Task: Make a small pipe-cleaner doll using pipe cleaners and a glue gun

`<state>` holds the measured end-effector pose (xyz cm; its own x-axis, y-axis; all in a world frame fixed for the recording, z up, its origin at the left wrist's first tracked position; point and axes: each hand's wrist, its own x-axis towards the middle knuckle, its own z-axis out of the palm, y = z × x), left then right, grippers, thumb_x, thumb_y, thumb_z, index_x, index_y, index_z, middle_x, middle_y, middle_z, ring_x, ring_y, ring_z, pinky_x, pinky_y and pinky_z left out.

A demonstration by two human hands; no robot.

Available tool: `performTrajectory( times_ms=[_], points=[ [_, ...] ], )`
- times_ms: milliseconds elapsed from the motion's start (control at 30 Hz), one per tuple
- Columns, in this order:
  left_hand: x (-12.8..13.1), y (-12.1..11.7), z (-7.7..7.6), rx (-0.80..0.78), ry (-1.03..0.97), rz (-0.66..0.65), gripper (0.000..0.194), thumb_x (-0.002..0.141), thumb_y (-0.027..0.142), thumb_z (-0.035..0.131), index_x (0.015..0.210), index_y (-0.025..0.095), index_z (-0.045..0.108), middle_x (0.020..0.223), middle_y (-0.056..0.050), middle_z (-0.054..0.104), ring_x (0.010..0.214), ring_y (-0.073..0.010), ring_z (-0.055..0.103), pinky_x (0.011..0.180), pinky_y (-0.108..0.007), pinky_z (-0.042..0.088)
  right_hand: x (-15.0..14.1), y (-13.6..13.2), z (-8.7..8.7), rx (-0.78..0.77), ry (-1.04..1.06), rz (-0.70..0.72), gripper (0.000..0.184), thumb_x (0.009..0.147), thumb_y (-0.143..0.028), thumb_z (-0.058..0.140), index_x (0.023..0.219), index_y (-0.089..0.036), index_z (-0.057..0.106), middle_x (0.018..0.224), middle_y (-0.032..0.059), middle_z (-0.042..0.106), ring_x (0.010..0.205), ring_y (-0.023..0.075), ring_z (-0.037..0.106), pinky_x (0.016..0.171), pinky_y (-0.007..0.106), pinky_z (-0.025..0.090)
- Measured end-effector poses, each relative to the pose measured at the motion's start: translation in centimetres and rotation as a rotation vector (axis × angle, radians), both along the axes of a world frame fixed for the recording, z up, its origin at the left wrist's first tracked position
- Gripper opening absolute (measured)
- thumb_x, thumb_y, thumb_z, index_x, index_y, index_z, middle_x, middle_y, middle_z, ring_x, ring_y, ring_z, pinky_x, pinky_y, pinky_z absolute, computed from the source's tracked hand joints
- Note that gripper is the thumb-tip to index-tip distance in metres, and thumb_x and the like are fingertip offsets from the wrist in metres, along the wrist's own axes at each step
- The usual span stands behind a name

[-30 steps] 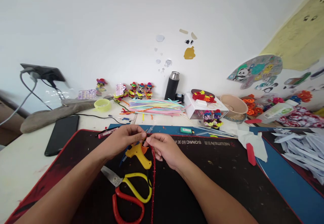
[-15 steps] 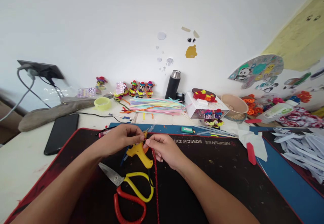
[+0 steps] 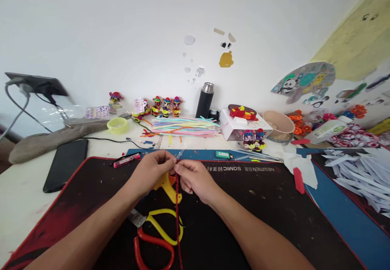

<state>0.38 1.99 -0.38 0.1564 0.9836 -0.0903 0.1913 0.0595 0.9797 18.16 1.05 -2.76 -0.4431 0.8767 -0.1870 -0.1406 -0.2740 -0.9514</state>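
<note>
My right hand (image 3: 196, 179) pinches the upper end of a sparkly red pipe cleaner (image 3: 177, 221), which hangs down toward the front edge. Against those fingertips, my left hand (image 3: 154, 170) is closed in a pinch; what lies between its fingers is hidden. Just below the hands lies a yellow hot glue gun (image 3: 168, 189) with an orange trigger, partly covered by my left hand. Nearer to me are scissors (image 3: 164, 229) with one yellow and one red handle loop, the pipe cleaner passing over the yellow one. My left forearm hides most of their blades.
Behind the dark mat (image 3: 243, 221) lies a bundle of pastel pipe cleaners (image 3: 185, 127). A black flask (image 3: 204, 101) stands by a white box (image 3: 245, 125). Small dolls (image 3: 166, 106) line the wall. A phone (image 3: 65, 166) lies left, white paper strips (image 3: 356, 180) right.
Both hands have drawn closer until their fingertips meet at the pipe cleaner's upper end. The pipe cleaner's hanging part has swung left across the scissors' yellow handle. The view has shifted slightly.
</note>
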Motion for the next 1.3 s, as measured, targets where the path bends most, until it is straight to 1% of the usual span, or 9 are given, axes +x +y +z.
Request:
performTrajectory(
  times_ms=[133, 300, 467, 633, 767, 900, 1033, 1200, 1300],
  points=[
    [0.2, 0.0, 0.0, -0.029, -0.055, 0.000, 0.033, 0.079, 0.051, 0.076, 0.069, 0.020, 0.070, 0.066, -0.001, 0.069, 0.061, -0.0159, 0.054, 0.061, -0.028, 0.042, 0.1, 0.2, 0.0, -0.001, 0.002, -0.023, 0.044, 0.085, -0.061, 0.078, 0.084, -0.018, 0.071, 0.040, -0.0125, 0.038, 0.034, 0.0073, 0.033, 0.036, 0.022, 0.024],
    [0.1, 0.1, 0.1, 0.013, 0.004, 0.012, 0.032, 0.080, 0.051, 0.077, 0.070, 0.021, 0.070, 0.067, 0.000, 0.070, 0.062, -0.0160, 0.054, 0.063, -0.028, 0.042, 0.4, 0.3, -0.2, -0.020, 0.006, -0.017, 0.038, 0.088, -0.056, 0.076, 0.084, -0.018, 0.071, 0.040, -0.0124, 0.039, 0.033, 0.0071, 0.033, 0.037, 0.022, 0.026],
    [-0.6, 0.4, -0.5, -0.024, -0.001, -0.071, 0.039, 0.085, 0.056, 0.075, 0.074, 0.019, 0.072, 0.068, -0.001, 0.069, 0.063, -0.0156, 0.050, 0.061, -0.027, 0.039, 0.5, 0.4, -0.3, -0.025, 0.003, 0.007, 0.038, 0.088, -0.055, 0.076, 0.085, -0.017, 0.072, 0.040, -0.0120, 0.040, 0.034, 0.0070, 0.034, 0.037, 0.022, 0.025],
    [-1.4, 1.0, -0.2, -0.006, -0.038, -0.014, 0.047, 0.081, 0.065, 0.076, 0.074, 0.018, 0.073, 0.069, -0.001, 0.066, 0.061, -0.0151, 0.049, 0.059, -0.027, 0.039, 0.6, 0.5, -0.2, -0.014, -0.012, -0.011, 0.038, 0.087, -0.054, 0.076, 0.085, -0.016, 0.072, 0.041, -0.0118, 0.040, 0.035, 0.0070, 0.034, 0.038, 0.022, 0.025],
    [-1.8, 1.1, 0.5, 0.012, 0.027, -0.090, 0.048, 0.081, 0.066, 0.075, 0.071, 0.019, 0.073, 0.067, -0.001, 0.066, 0.061, -0.0158, 0.050, 0.060, -0.028, 0.041, 0.6, 0.4, -0.2, -0.016, -0.018, -0.006, 0.038, 0.087, -0.054, 0.076, 0.085, -0.017, 0.072, 0.041, -0.0118, 0.040, 0.035, 0.0073, 0.034, 0.038, 0.022, 0.024],
    [-2.1, 0.8, 0.5, 0.001, 0.128, -0.166, 0.047, 0.084, 0.066, 0.072, 0.077, 0.020, 0.077, 0.072, -0.003, 0.072, 0.065, -0.0191, 0.058, 0.059, -0.028, 0.045, 0.5, 0.3, -0.2, -0.011, -0.022, -0.001, 0.037, 0.087, -0.054, 0.075, 0.084, -0.017, 0.072, 0.041, -0.0117, 0.040, 0.035, 0.0074, 0.033, 0.038, 0.022, 0.024],
    [-2.2, 0.6, 0.4, -0.024, 0.151, -0.219, 0.042, 0.086, 0.063, 0.071, 0.083, 0.021, 0.079, 0.077, -0.004, 0.076, 0.069, -0.0211, 0.063, 0.062, -0.029, 0.047, 0.5, 0.3, -0.1, -0.008, -0.025, 0.007, 0.036, 0.087, -0.054, 0.075, 0.084, -0.018, 0.071, 0.041, -0.0119, 0.039, 0.035, 0.0074, 0.033, 0.038, 0.022, 0.025],
    [-2.0, 0.5, 0.9, 0.100, 0.234, -0.208, 0.035, 0.090, 0.056, 0.068, 0.090, 0.023, 0.079, 0.088, -0.003, 0.081, 0.084, -0.0246, 0.070, 0.077, -0.033, 0.051, 0.6, 0.4, -0.2, -0.010, -0.023, 0.005, 0.036, 0.088, -0.053, 0.075, 0.085, -0.017, 0.072, 0.041, -0.0118, 0.039, 0.035, 0.0077, 0.034, 0.039, 0.023, 0.025],
    [-1.8, 0.2, 1.0, 0.228, 0.365, -0.161, 0.029, 0.093, 0.050, 0.064, 0.092, 0.024, 0.078, 0.089, -0.002, 0.080, 0.085, -0.0245, 0.070, 0.077, -0.033, 0.050, 0.6, 0.4, -0.2, -0.008, -0.014, 0.009, 0.037, 0.088, -0.054, 0.075, 0.085, -0.017, 0.071, 0.041, -0.0116, 0.040, 0.035, 0.0078, 0.034, 0.039, 0.023, 0.024]
  ],
)
